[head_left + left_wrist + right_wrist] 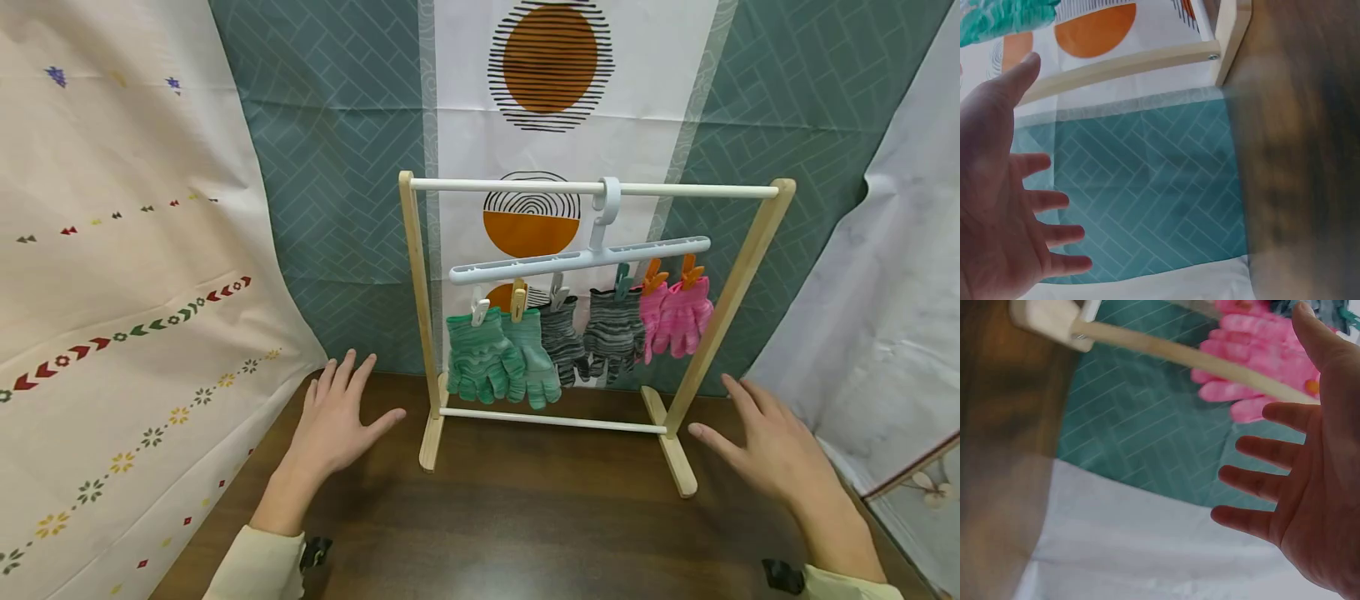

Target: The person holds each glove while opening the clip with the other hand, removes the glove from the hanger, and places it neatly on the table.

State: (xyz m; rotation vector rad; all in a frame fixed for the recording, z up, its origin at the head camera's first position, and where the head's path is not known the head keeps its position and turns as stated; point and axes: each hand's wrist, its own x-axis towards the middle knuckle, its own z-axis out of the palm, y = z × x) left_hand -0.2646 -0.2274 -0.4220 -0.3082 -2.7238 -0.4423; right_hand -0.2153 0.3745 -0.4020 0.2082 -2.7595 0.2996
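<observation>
My left hand [333, 425] is held above the table, left of a small wooden drying rack [422, 292], its fingers spread and the palm bare in the left wrist view. Right of the rack hovers my right hand [772, 446], also with fingers extended and nothing in it. Neither hand touches the rack. From the rack's top bar a pale blue hanger [525, 267] hangs tilted, its left end lower. Clothespins [519, 300] on it hold green gloves [480, 358], dark grey striped gloves [615, 329] and pink gloves [684, 317]. The pink pair partly overlaps.
The rack stands on a dark brown table [555, 517] near its back edge. Behind it hangs a teal and white patterned cloth [337, 167]. A cream printed cloth [135, 250] borders the left side, and a white cloth [885, 333] the right.
</observation>
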